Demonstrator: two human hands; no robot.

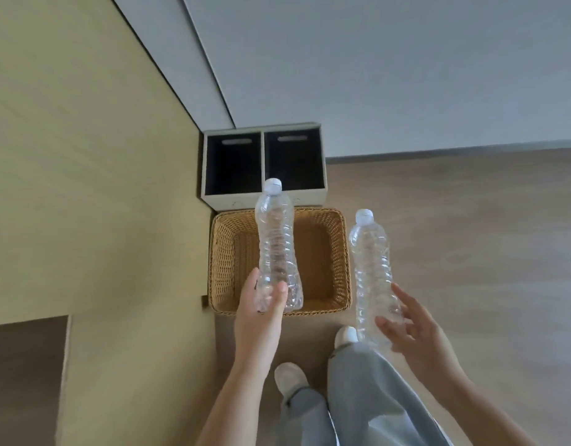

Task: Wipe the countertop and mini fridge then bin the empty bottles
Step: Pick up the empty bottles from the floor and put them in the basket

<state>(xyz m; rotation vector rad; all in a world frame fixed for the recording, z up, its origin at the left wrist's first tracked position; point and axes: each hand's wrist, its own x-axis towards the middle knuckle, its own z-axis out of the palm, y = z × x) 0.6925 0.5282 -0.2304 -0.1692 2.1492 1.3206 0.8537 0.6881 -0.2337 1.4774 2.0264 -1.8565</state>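
Floor (470,236), basket (340,226), bin (223,200).
Left hand (261,312) grips left bottle (276,239) over the basket; right hand (416,329), fingers spread, flanks right bottle (371,268), grip unclear.

Two clear bottles (276,239) (372,272), two hands (261,307) (416,333), one wicker basket (221,252), one two-compartment bin (227,200), apparently two white shoes (290,378) (345,336).

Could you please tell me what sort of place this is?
Probably a hotel or guest room corner: a two-compartment bin and wicker basket stand on a wood floor by a white wall.
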